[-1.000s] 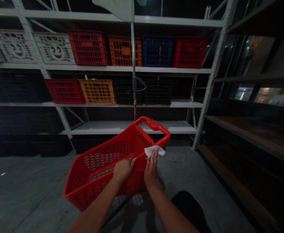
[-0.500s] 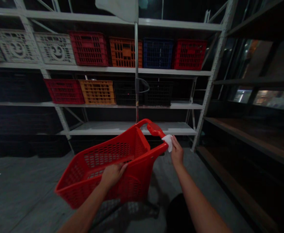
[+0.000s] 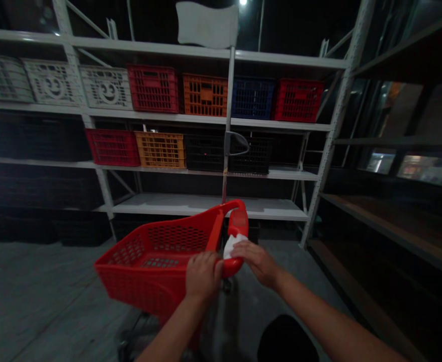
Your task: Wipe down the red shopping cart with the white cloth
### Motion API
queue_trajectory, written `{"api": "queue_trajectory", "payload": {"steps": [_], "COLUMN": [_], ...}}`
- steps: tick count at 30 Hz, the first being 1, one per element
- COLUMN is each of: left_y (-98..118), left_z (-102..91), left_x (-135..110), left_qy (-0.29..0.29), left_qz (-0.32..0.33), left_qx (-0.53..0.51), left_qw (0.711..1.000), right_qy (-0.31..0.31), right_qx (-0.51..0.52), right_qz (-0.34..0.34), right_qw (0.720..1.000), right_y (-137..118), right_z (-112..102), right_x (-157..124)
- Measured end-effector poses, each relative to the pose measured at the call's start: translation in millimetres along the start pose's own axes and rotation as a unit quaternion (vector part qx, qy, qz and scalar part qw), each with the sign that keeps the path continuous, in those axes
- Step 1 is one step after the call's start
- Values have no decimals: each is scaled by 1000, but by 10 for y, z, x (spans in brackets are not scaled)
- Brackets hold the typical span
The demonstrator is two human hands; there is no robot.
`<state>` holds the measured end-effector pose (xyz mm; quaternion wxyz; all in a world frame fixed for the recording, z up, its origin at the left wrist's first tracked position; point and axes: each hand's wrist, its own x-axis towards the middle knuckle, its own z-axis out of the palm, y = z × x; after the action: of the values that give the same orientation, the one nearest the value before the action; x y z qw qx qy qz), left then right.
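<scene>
The right hand [image 3: 257,262] holds a white cloth [image 3: 230,247] pressed against the near end of the handle [image 3: 239,222] of a red cart [image 3: 141,286], fingers laid over the cloth. The left hand [image 3: 202,275] is closed over the side rim, just beside the handle. The cart stands on the floor [image 3: 47,296] in front of the shelving rack [image 3: 205,203]. Principal risk, in this inspector's judgement: the cart could roll or swivel under sideways pressure, since the left hand appears to be its only restraint. Light beneath the basket is poor, and how the wheels stand cannot be confirmed. Secondary risks: the thin cloth could bunch or slip at the handle's bend, leaving bare fingers on the plastic; a sharp turn could also swing the pole [image 3: 230,90] and its white flag [image 3: 207,25] toward the rack.
</scene>
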<state>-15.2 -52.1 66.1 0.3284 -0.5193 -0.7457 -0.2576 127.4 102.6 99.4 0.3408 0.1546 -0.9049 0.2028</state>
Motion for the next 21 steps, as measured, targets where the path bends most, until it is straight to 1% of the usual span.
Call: {"api": "queue_trajectory", "payload": {"steps": [2,4,6,8,10,11,13,14,15,16,19,20,21], "left_y": [2,-75,-153,-193,-201,-200,-201,-204,-209,-215,-234,-239,-244], "left_z": [-4,-2,0,-2,-6,-8,-10,-9,-6,-1,14,16,14], "left_x": [-13,-34,-43,-32,-15,-7,-2,-3,-7,-11,-27,-32,-35], "left_qy": [21,50,71,80,83,85,92,96,98,100,105,106,109], "left_qz": [-13,-6,4,10,12,11,11,12,14,17,22,23,24], "left_qx": [14,18,15,15,18,18,19,20,20,19,17,14,12], "left_qw": [1000,999,997,997,996,996,995,995,995,995,994,994,994], "right_qy": [-31,-59,-82,-85,-53,-16,79,110,115,91,-61,-87,-96], "right_qx": [-8,-30,-53,-87,-127,-150,-196,-215,-225,-223,-158,-134,-115], "right_qz": [-26,-29,-13,30,88,116,160,172,180,186,190,186,175], "right_qw": [999,997,995,992,987,982,964,955,951,953,967,969,973], "right_y": [-6,84,230,388,531,595,709,761,806,843,845,794,713], "right_z": [-10,-43,-101,-190,-316,-386,-509,-545,-556,-541,-372,-300,-232], "right_x": [70,174,307,467,643,727,864,908,932,935,835,774,705]}}
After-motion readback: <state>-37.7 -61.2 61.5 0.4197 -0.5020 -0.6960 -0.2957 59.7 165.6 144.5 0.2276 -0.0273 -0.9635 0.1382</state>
